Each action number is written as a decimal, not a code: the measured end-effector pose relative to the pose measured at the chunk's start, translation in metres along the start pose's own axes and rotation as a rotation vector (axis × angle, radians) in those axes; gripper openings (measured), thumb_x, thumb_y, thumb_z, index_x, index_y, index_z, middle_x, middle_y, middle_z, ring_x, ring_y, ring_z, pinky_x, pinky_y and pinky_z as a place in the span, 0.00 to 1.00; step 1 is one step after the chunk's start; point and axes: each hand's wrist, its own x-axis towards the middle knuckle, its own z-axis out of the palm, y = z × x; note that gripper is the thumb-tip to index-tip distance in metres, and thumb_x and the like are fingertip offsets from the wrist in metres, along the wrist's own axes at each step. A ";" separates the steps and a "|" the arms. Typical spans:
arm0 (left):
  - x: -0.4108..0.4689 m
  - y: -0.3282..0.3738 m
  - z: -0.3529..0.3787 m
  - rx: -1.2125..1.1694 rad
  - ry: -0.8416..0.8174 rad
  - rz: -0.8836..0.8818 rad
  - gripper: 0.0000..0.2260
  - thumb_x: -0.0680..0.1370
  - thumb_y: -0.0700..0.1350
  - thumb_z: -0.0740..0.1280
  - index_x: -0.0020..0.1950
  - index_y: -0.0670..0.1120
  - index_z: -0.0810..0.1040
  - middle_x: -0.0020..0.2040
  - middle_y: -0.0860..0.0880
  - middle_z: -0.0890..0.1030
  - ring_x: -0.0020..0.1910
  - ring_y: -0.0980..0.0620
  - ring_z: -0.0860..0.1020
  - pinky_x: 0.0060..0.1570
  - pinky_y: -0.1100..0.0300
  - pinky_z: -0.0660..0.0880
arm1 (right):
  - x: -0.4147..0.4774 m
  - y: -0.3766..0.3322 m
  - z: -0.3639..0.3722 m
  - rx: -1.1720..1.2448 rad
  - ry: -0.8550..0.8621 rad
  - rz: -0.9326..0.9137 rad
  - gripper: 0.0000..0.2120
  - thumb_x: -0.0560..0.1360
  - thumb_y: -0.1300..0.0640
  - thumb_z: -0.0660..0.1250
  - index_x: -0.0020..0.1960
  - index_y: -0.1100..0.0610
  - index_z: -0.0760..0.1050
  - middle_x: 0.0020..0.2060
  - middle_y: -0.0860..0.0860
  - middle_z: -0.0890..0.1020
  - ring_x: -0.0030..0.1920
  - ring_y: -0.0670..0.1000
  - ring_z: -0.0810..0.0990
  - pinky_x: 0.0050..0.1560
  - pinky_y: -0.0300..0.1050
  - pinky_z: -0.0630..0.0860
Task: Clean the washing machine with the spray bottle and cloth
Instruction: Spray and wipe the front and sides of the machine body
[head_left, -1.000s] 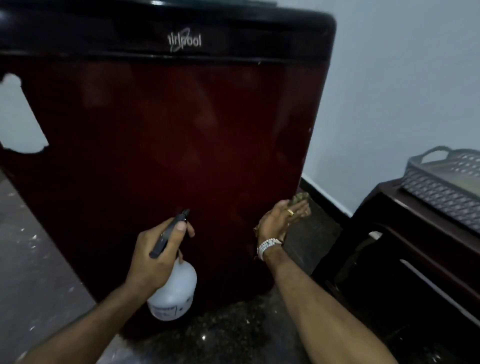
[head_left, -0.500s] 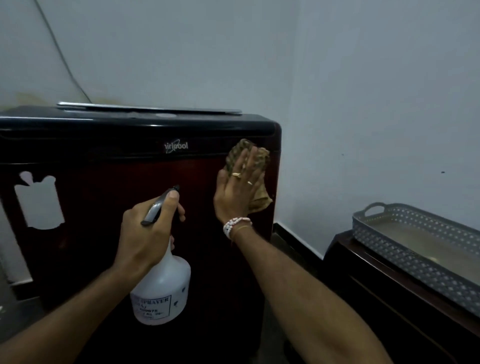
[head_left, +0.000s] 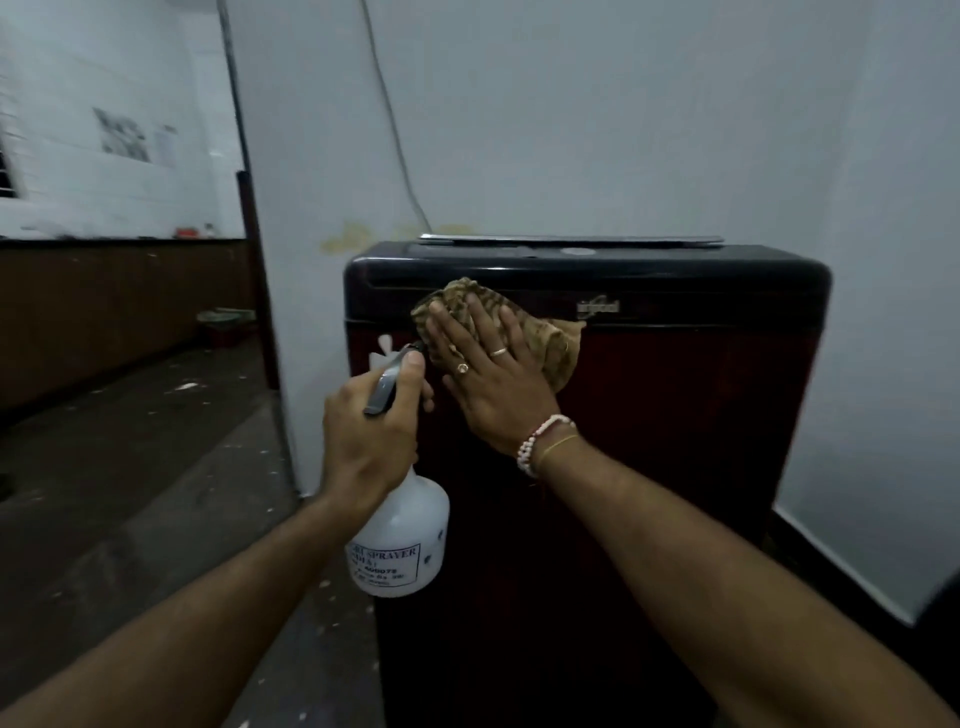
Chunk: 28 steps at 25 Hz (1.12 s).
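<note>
The dark red washing machine (head_left: 685, 426) with a black top band stands against the white wall. My right hand (head_left: 493, 374) lies flat with fingers spread, pressing a brown patterned cloth (head_left: 550, 343) against the upper left of the machine's front, just under the black band. My left hand (head_left: 371, 441) grips the neck and trigger of a white spray bottle (head_left: 402, 540), which hangs in front of the machine's left edge, its dark nozzle near my right hand's fingers.
A white wall (head_left: 623, 130) rises behind the machine, with a cable (head_left: 395, 130) running down it. To the left, a dark speckled floor (head_left: 130, 493) leads past a dark post (head_left: 257, 280) into another room. A flat lid (head_left: 571, 239) lies on the machine's top.
My right hand slid the cloth from the machine's lower right up to the top right, then across to the upper left. My view swung left; the grey basket has left the frame.
</note>
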 end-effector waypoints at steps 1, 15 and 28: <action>0.000 -0.005 -0.007 0.004 0.019 -0.010 0.26 0.82 0.64 0.58 0.35 0.48 0.82 0.31 0.46 0.84 0.26 0.50 0.82 0.26 0.57 0.77 | 0.009 -0.001 0.000 -0.004 -0.005 -0.084 0.28 0.83 0.53 0.58 0.81 0.54 0.57 0.81 0.51 0.57 0.81 0.58 0.53 0.79 0.62 0.51; -0.131 -0.162 -0.038 0.179 0.031 -0.138 0.26 0.83 0.59 0.60 0.37 0.42 0.81 0.28 0.44 0.79 0.27 0.44 0.77 0.29 0.45 0.72 | -0.114 -0.131 0.113 0.204 -0.113 -0.434 0.27 0.82 0.56 0.57 0.79 0.62 0.57 0.79 0.57 0.63 0.80 0.59 0.59 0.80 0.59 0.53; -0.248 -0.281 -0.055 0.229 -0.165 -0.274 0.26 0.83 0.60 0.59 0.40 0.39 0.79 0.29 0.41 0.78 0.25 0.39 0.77 0.25 0.42 0.74 | -0.394 -0.276 0.243 0.329 -0.739 -0.522 0.31 0.73 0.53 0.63 0.76 0.47 0.68 0.76 0.45 0.69 0.72 0.48 0.74 0.70 0.50 0.73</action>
